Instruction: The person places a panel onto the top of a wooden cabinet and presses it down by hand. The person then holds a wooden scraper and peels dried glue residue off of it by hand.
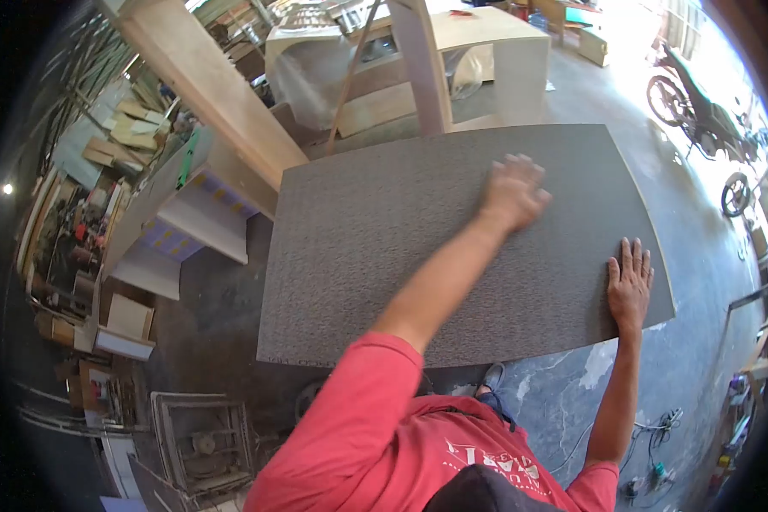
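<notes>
A large dark grey panel (384,247) with a fine-textured face and a pale edge lies flat in front of me. My left hand (514,194) reaches across to its upper middle part, palm down, its fingers slightly blurred but stretched out. Near the right end of the panel, my right hand (629,286) rests flat on the surface with fingers extended. Neither hand holds anything. What supports the panel is hidden beneath it.
A wooden post (222,94) rises at the panel's far left corner. Left of it stands a white cabinet (205,224). A pale workbench (495,30) is beyond, a motorbike (700,107) at the right. Cables (657,435) lie on the floor at lower right.
</notes>
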Motion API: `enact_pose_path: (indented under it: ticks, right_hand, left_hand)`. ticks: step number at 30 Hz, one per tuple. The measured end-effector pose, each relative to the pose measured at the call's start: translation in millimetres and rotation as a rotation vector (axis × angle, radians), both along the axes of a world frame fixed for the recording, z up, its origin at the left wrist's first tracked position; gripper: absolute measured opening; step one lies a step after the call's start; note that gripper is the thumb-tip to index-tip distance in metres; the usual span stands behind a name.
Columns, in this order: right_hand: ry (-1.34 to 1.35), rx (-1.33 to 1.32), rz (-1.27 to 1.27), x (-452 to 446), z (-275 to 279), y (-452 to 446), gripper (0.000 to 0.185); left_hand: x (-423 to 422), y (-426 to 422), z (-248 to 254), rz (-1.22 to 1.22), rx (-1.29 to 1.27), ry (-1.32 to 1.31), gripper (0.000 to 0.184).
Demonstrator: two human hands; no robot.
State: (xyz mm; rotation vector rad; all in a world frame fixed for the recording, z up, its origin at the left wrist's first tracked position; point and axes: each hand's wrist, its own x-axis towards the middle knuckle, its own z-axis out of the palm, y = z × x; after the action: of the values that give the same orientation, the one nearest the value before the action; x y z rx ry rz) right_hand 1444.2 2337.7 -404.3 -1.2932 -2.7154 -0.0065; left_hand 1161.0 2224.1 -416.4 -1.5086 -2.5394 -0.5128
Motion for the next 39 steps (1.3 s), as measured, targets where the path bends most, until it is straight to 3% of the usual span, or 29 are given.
enact_pose_path:
  ticks: [4, 7, 8, 9, 11, 13, 15, 18, 20, 22, 23, 24, 26, 28, 29, 30, 33, 37, 38, 39]
  right_hand:
    - [0.010, 0.005, -0.015, -0.8, -3.0, 0.4, 0.054]
    - [-0.023, 0.028, -0.028, -1.9, -0.3, -1.8, 0.055]
    - [-0.027, 0.037, -0.044, -1.9, -0.8, 0.3, 0.055]
    - [-0.027, 0.043, -0.039, -2.2, -2.9, 1.5, 0.055]
    - [-0.013, 0.040, -0.019, -1.4, -4.9, 0.0, 0.056]
    - [-0.016, 0.040, -0.011, -0.8, -5.0, 1.1, 0.055]
    - [0.018, 0.017, 0.010, 0.1, -2.9, 0.3, 0.056]
    - [-0.005, -0.011, 0.061, -1.7, -2.2, 15.0, 0.061]
    - [0.006, -0.051, 0.057, -18.8, -1.4, 42.6, 0.068]
    - [0.025, -0.055, 0.015, -54.2, -7.1, 64.3, 0.073]
    - [-0.025, -0.051, -0.126, -87.6, 4.5, 30.3, 0.075]
    - [-0.193, 0.037, 0.083, -115.9, -31.8, 37.7, 0.073]
    - [0.181, 0.285, 0.705, -168.6, -36.7, -74.0, 0.066]
    - [0.245, -0.072, 1.111, -190.3, -0.4, -201.2, 0.063]
    - [0.325, -0.233, 1.277, -207.2, -21.5, -246.6, 0.062]
    - [0.366, -0.182, 1.418, -228.6, -39.6, -283.4, 0.061]
    - [0.301, -0.209, 1.451, -263.6, -26.8, -300.0, 0.062]
    - [0.087, -0.184, 1.008, -292.6, 22.2, -157.0, 0.068]
    - [0.147, -0.102, 0.833, -314.6, -8.8, -106.6, 0.068]
    - [0.067, -0.099, 0.664, -305.0, 8.8, -56.2, 0.068]
  left_hand:
    - [-143.3, -168.1, -6.6, 0.390, -0.072, 0.078, 0.059]
    - [-226.7, -339.8, -19.9, 1.004, -0.134, -0.019, 0.069]
    - [-199.3, -359.0, 22.1, 1.160, -0.172, -0.056, 0.068]
    - [-227.3, -394.7, -2.8, 1.423, -0.298, -0.077, 0.066]
    - [-190.6, -413.0, 7.6, 1.075, -0.054, 0.002, 0.064]
    - [-114.9, -390.5, 28.1, 0.697, 0.095, -0.079, 0.063]
    - [-20.3, -372.6, 53.4, 0.512, -0.087, -0.176, 0.062]
    - [48.1, -382.0, 36.9, 0.449, -0.238, -0.262, 0.063]
    - [57.9, -389.1, 18.7, 0.434, -0.197, -0.115, 0.065]
    - [58.3, -389.1, 17.3, 0.403, -0.231, -0.089, 0.067]
    - [59.1, -390.1, 15.8, 0.417, -0.247, -0.082, 0.068]
    - [58.0, -389.3, 15.7, 0.433, -0.260, -0.066, 0.068]
    - [58.3, -387.6, 17.2, 0.430, -0.257, -0.064, 0.069]
    - [59.3, -389.2, 15.7, 0.415, -0.264, -0.053, 0.069]
    - [58.2, -390.4, 12.2, 0.440, -0.195, -0.091, 0.069]
    - [57.1, -390.0, 11.1, 0.467, -0.122, -0.130, 0.069]
    - [58.2, -389.5, 10.6, 0.487, -0.188, -0.099, 0.068]
    - [57.0, -387.4, 14.9, 0.507, -0.205, -0.109, 0.067]
    - [59.0, -384.8, 14.1, 0.527, -0.206, -0.123, 0.066]
    - [62.2, -382.2, 13.5, 0.520, -0.205, -0.126, 0.066]
